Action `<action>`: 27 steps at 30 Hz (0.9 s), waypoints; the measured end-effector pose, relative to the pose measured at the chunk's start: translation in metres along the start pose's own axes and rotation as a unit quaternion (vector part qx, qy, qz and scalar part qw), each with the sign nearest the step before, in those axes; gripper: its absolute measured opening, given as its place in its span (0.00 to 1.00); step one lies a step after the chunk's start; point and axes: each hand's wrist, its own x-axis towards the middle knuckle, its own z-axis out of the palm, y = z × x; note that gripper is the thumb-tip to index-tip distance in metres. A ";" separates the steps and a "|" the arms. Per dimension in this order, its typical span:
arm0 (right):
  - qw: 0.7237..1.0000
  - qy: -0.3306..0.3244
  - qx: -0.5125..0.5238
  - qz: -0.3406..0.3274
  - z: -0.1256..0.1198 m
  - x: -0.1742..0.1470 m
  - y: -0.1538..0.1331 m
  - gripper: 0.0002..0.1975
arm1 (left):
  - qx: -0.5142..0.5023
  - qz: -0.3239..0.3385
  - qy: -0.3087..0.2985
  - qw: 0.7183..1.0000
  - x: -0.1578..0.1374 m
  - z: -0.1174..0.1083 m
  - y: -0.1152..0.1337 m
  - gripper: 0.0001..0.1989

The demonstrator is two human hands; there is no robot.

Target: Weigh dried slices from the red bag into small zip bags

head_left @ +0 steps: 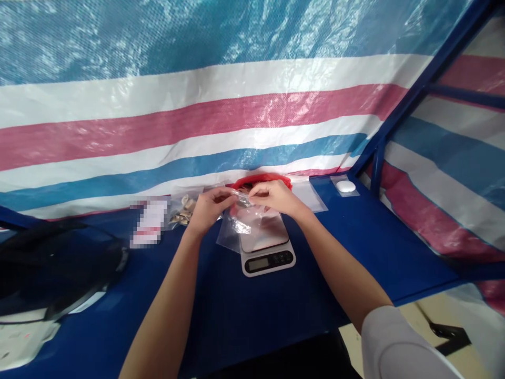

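Pale sleeve (402, 345) nearest, both hands (207, 210) (279, 196) pinch a clear bag (240, 226) above a scale (270, 239) with unreadable markings (281, 258)

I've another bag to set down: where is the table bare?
On the blue table, the largest bare patch is right of the right forearm, nearer than the white oval object; a smaller one between the scale and near edge. Around the scale's far end it's crowded: left hand, right hand, clear bag, red plastic.

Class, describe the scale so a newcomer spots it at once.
On the blue table, find the left hand and right hand. Below them sits the scale, partly behind a clear bag; unlike its neighbours, it has a dark panel with a display.
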 end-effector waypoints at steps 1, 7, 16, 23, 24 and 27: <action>1.000 0.008 -0.008 0.003 -0.001 0.001 0.002 0.09 | 0.016 0.010 0.023 1.000 0.000 0.000 0.001 0.18; 0.995 0.042 -0.090 -0.029 -0.007 0.003 0.006 0.06 | 0.079 0.025 0.037 0.996 -0.003 0.007 0.013 0.15; 0.985 0.032 -0.146 -0.091 -0.001 0.002 -0.001 0.06 | -0.045 -0.116 -0.020 0.992 -0.002 0.031 -0.001 0.21; 0.988 0.004 -0.141 -0.067 0.002 -0.003 -0.007 0.07 | -0.119 -0.179 -0.034 0.976 0.001 0.026 -0.002 0.15; 0.989 -0.002 -0.134 -0.058 0.001 -0.003 -0.007 0.07 | -0.122 -0.182 -0.036 0.975 0.001 0.026 -0.003 0.14; 0.993 -0.025 -0.113 -0.033 -0.002 0.000 -0.002 0.09 | -0.128 -0.185 -0.042 0.974 0.003 0.026 -0.006 0.14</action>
